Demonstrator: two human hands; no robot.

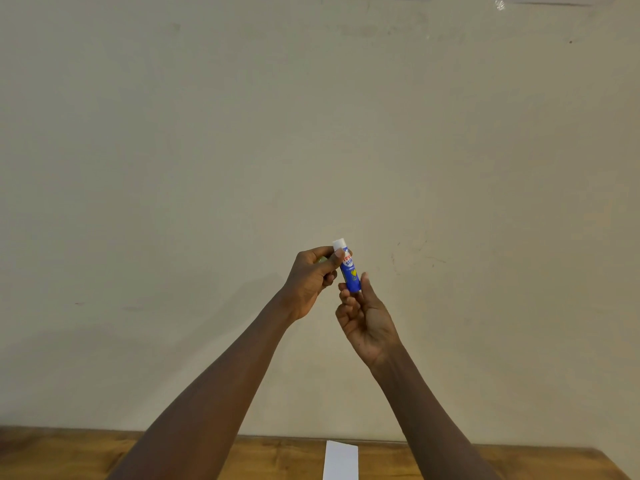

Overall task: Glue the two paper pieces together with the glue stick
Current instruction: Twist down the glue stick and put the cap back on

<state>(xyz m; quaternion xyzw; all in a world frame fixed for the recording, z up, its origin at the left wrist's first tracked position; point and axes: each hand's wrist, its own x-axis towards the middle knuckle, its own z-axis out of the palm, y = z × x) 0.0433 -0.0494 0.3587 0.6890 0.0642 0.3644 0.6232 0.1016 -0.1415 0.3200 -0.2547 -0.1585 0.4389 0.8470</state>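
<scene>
A blue glue stick (350,273) with a white top is held upright in the air in front of the wall. My right hand (367,320) grips its lower end with the fingertips. My left hand (310,280) is closed around a small yellow-green piece (322,260) that looks like the cap, and its thumb rests against the stick just below the white top. One white paper strip (341,460) lies flat on the wooden table (69,455) at the bottom of the view, below both forearms. A second paper piece is not in view.
A plain beige wall (311,116) fills most of the view behind my hands. The table's far edge meets the wall near the bottom of the frame.
</scene>
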